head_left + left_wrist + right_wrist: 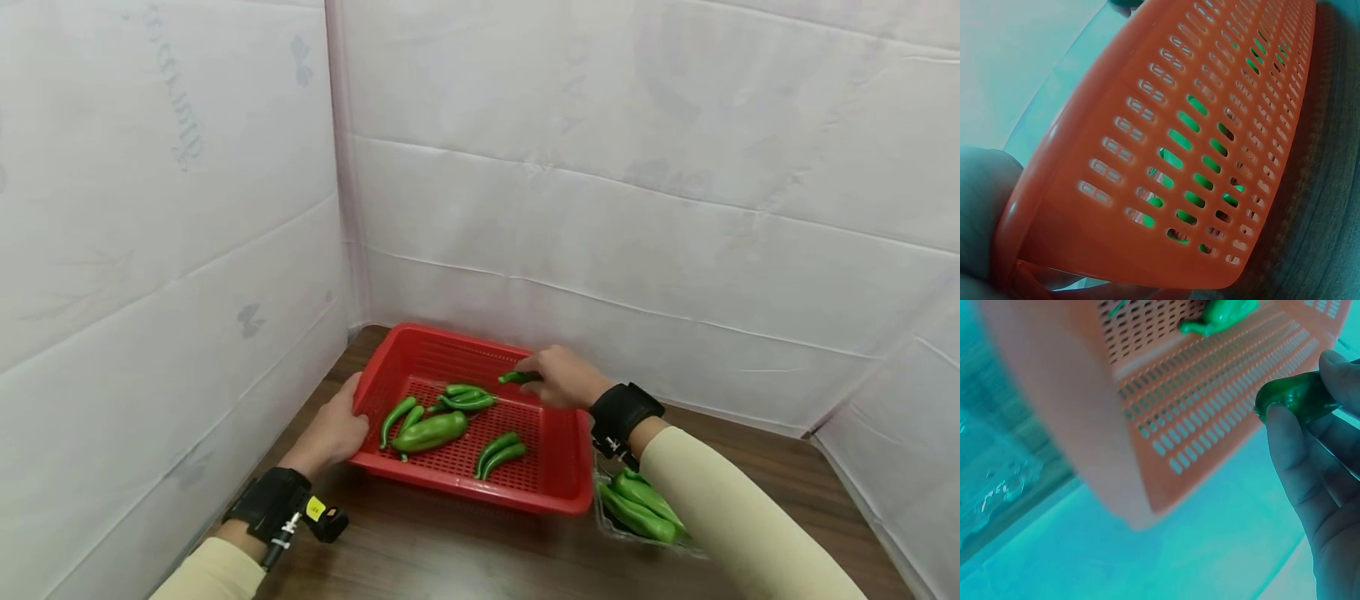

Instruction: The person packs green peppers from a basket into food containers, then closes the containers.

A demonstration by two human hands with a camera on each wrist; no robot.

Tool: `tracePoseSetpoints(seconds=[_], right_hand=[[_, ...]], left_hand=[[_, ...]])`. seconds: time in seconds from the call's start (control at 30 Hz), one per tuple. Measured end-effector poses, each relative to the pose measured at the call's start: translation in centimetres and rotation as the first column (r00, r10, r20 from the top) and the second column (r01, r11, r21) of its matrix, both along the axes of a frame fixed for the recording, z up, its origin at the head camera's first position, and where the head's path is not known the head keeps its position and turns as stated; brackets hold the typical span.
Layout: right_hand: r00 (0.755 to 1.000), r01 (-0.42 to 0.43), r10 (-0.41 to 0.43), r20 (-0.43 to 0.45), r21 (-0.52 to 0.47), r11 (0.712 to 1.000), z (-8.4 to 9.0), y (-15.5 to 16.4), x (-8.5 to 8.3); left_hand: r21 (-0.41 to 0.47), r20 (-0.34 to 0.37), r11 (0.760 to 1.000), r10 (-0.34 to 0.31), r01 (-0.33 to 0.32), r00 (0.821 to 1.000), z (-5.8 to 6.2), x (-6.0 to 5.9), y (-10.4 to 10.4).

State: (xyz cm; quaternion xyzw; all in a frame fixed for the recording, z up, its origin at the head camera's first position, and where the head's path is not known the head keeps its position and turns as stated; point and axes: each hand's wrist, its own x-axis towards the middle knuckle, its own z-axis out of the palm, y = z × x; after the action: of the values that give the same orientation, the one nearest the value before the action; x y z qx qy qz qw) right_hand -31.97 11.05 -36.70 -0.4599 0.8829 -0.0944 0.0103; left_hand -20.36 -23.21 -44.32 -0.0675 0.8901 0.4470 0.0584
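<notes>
My left hand (337,429) grips the left rim of a red perforated plastic basket (480,493). Over the basket's back right part, my right hand (566,377) pinches a small green pepper (1297,397) between thumb and fingers. On the basket floor lie a large pale green pepper (431,433), a pair of slim green peppers (501,454) at the front right, a small cluster of slim peppers (465,400) near the middle, and a curved pepper (396,418) at the left. In the left wrist view, green shows through the slots of the basket wall (1085,237).
Right of the basket stands a clear plastic container (602,521) with several larger green peppers (641,504), partly hidden by the right forearm. White sheet walls (637,250) rise behind and beside the brown wooden table (405,542).
</notes>
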Motion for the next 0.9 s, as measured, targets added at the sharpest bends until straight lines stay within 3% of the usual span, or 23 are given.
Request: tracePoseSetpoints(seconds=[0.43,0.77,0.9], right_hand=[[0.999,0.027,-0.028,-0.02,-0.068,0.997,1.2,4.7,0.7],[0.998,0.053,-0.057,-0.03,-0.115,0.992,-0.4,9.5,2.0],[0.997,0.076,-0.076,0.009,-0.123,0.989,-1.6,11.0,2.9]], left_hand=[[-0.007,-0.001,1.0,-0.001,0.001,1.0,0.0,-0.3,-0.5],[-0.012,-0.011,1.0,-0.001,0.001,1.0,0.1,-0.1,-0.5],[0.003,-0.009,1.0,-0.002,0.002,1.0,0.0,-0.1,-0.4]])
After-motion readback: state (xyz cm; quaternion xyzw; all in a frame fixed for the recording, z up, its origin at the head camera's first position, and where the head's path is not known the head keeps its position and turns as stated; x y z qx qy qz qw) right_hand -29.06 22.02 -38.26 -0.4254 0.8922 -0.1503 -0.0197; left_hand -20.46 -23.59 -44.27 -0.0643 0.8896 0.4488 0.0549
